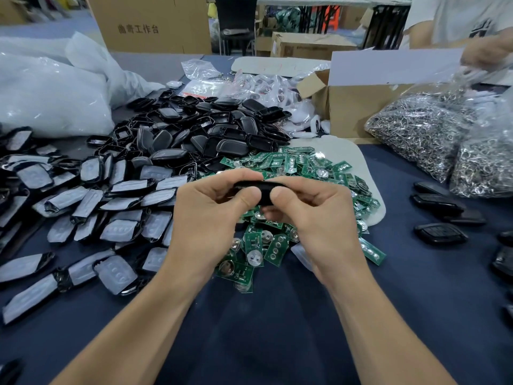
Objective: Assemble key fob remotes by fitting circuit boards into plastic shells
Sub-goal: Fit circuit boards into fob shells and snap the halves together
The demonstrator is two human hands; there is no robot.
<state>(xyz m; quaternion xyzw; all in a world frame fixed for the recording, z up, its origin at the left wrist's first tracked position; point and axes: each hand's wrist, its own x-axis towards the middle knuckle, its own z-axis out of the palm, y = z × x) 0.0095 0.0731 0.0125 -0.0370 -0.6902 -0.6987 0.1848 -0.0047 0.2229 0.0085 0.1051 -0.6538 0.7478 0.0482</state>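
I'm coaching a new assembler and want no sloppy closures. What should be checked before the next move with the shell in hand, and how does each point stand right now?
1. Two-handed grip on the black shell: ok; the left hand and right hand each pinch one end.
2. Board seated inside it: cannot tell; the fingers and the shell's edge hide the inside.
3. More circuit boards in reach: ok; the green pile lies right under the hands.
4. Supply of empty shells: ok; a black heap lies behind the boards, to the left.
5. Drop spot for done pieces: ok; closed fobs lie on the cloth at right.
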